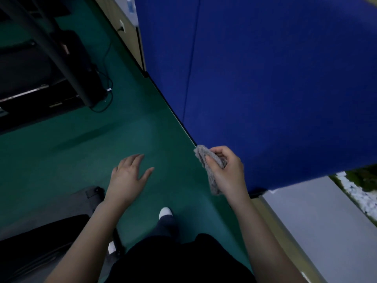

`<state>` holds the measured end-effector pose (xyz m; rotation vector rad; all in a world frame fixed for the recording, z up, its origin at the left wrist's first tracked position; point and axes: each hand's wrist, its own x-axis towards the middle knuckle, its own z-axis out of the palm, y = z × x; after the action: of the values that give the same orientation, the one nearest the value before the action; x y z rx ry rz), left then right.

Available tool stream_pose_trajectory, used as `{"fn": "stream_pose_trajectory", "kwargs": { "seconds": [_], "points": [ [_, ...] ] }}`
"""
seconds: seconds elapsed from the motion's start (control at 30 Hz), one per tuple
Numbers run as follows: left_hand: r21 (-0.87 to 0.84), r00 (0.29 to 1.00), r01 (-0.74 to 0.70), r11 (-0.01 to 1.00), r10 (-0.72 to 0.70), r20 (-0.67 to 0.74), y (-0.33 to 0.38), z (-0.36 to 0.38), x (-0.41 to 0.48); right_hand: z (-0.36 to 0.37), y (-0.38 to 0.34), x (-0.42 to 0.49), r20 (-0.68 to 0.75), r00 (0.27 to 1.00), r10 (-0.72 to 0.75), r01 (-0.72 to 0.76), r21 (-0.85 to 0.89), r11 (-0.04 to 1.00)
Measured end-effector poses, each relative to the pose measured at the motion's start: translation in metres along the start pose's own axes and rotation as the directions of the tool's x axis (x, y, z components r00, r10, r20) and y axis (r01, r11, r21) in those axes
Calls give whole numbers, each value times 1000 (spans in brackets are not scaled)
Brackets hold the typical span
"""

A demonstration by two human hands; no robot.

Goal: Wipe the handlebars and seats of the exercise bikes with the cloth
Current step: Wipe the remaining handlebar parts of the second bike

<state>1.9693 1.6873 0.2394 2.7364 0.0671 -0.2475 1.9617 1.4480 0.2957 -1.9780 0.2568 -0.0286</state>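
Right hand (226, 170): fingers curled, thumb pressed across a crumpled grey textured cloth (202, 155). One end of the cloth sticks up past the fingertips and the other hangs below the palm. The cloth is held in the air beside the foot of the blue padded wall panel (265, 78), touching no equipment.

Left hand (128, 176): palm down, fingers straight and a little spread, thumb out to the side, holding nothing. It hovers over the green floor (81, 150), well apart from the right hand.

Below the hands: the toe of a white shoe (165, 212) at the end of a dark trouser leg, and a second white shoe (111, 247) half hidden by the left forearm.

Lower left: grey and black base of a machine (40, 221) on the floor; I cannot tell what kind.

Upper left: black machine (30, 74) with a thick dark slanted post (51, 48). A black cable (107, 58) loops along the floor beside it, near a white wall socket (121, 28).

Right edge: pale grey ledge (326, 221) under the blue panel, blurred greenery beyond.
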Motion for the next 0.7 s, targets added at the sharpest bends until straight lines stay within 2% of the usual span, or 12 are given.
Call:
{"fn": "stream_pose_trajectory", "kwargs": {
  "seconds": [0.17,0.37,0.57,0.7],
  "points": [
    [1,998,28,1000,-28,-54,-20,-29,47,38,-28,52,72,996,-51,51,3,999],
    [-32,979,178,983,-181,-95,-50,-38,59,92,-57,101,239,958,-158,167,-17,986],
    [-78,903,395,915,-403,-150,-82,-42,70,148,-80,152,437,876,-202,230,-10,973],
    [-88,845,496,864,-503,-182,-89,-45,102,178,-96,201,544,806,-233,282,-7,959]
  ]
}}
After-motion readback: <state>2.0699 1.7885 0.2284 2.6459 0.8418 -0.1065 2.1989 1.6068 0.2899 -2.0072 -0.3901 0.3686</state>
